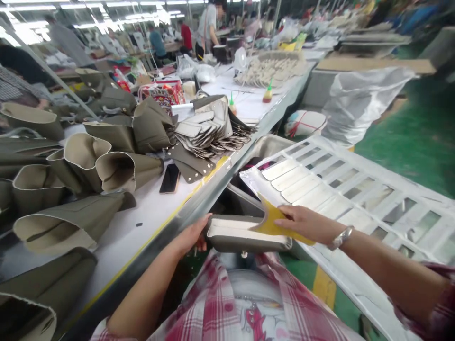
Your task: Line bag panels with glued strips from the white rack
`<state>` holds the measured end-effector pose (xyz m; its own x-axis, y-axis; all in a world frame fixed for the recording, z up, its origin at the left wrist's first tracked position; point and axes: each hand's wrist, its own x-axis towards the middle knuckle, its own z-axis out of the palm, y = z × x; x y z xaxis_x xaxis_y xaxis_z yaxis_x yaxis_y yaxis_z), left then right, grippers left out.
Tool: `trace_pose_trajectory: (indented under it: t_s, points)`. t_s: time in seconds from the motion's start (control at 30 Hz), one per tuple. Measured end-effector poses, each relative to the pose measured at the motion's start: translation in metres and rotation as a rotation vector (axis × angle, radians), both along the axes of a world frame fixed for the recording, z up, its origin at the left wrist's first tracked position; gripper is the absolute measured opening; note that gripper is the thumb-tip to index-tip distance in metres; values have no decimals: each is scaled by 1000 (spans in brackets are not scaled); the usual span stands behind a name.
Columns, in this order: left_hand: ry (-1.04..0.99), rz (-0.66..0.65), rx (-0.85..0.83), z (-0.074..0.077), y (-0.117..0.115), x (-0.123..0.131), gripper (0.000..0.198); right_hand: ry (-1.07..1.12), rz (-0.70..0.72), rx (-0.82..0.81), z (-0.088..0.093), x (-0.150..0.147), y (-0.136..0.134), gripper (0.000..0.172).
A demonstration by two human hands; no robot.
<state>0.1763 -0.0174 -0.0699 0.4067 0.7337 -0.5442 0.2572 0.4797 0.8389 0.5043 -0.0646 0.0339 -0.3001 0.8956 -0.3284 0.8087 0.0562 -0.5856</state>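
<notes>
My left hand [194, 236] grips the left end of a dark olive bag body [256, 244], which lies sideways just in front of my waist. Its opening faces up and shows a pale inside; a small metal stud sits on the near side. In my right hand [305, 221] is a flat yellow tool [272, 220] with a curved, flared end. The tool's lower edge reaches into the opening at the right half of the bag. Part of my left fingers is hidden behind the bag's end.
On the white table [142, 222] at left stand several olive bag bodies [64, 220], a phone [169, 179] and a pile of flaps [208, 128]. A white slotted rack [341, 184] with pale strips stands at right. Glue bottles [268, 92] are farther back, with people beyond.
</notes>
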Motion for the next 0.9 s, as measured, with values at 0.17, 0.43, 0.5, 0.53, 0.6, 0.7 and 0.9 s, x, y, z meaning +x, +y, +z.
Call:
trace_pose_trajectory:
  t_s: [0.17,0.43,0.5,0.53,0.6,0.7,0.9]
  points:
    - [-377,85,-190,-11,-13,21,54,333,-336,-21,-39,-54,-64,34]
    - [-610,243,-172,-21,-17,23,58,693,-527,-227,-105,-147,-71,31]
    - [-663,236,-168,-24,-17,19,63,727,-617,-329,-112,-164,-65,27]
    - [-691,225,-164,-25,-17,17,65,735,-647,-373,-115,-172,-62,25]
    - [-733,185,-150,-29,-17,13,69,743,-660,-440,-118,-186,-57,24]
    - [-753,158,-112,-34,-16,12,68,794,-644,-497,-119,-197,-51,24]
    - [-534,241,66,-35,-7,22,63,993,-619,-562,-122,-192,-43,36]
